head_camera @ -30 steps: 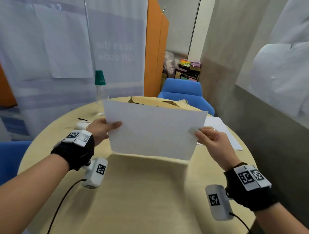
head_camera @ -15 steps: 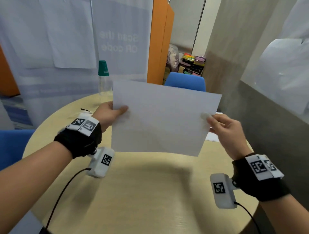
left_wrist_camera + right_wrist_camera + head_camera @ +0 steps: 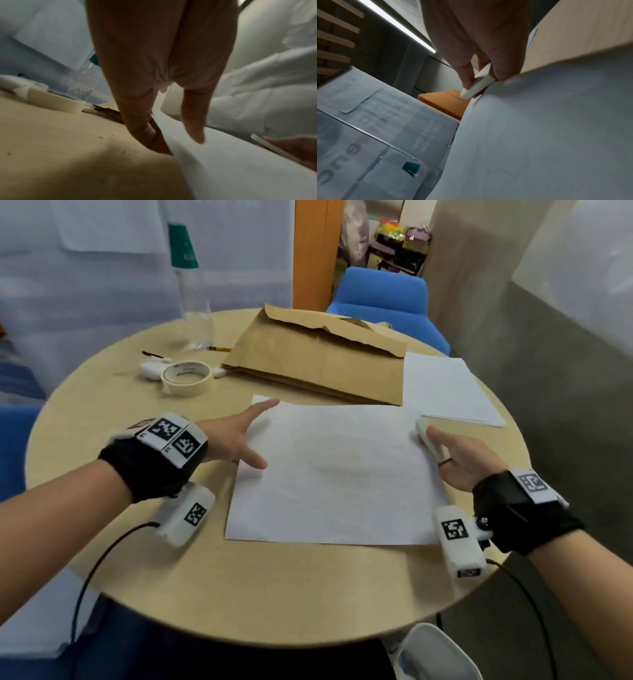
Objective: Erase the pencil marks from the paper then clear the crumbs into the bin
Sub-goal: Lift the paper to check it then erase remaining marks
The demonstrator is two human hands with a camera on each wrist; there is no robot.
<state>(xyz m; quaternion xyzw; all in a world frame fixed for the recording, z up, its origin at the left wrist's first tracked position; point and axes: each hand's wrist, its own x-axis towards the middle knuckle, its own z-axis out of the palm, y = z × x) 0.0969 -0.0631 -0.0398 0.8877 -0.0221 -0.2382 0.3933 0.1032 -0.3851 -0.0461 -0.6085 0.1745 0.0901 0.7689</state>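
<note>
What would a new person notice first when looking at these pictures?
First, the white paper lying on the middle of the round table, with the left hand at its left edge and the right hand at its right edge, holding a white eraser. Behind lie a brown paper bag and a tape roll.

The head view looks down and forward over the round table (image 3: 102, 412). The left wrist view sits low and close at its 9 o'clock side, the right wrist view (tilted) at 3 o'clock. All three share the paper (image 3: 339, 474) (image 3: 240, 162) (image 3: 547, 135).
</note>
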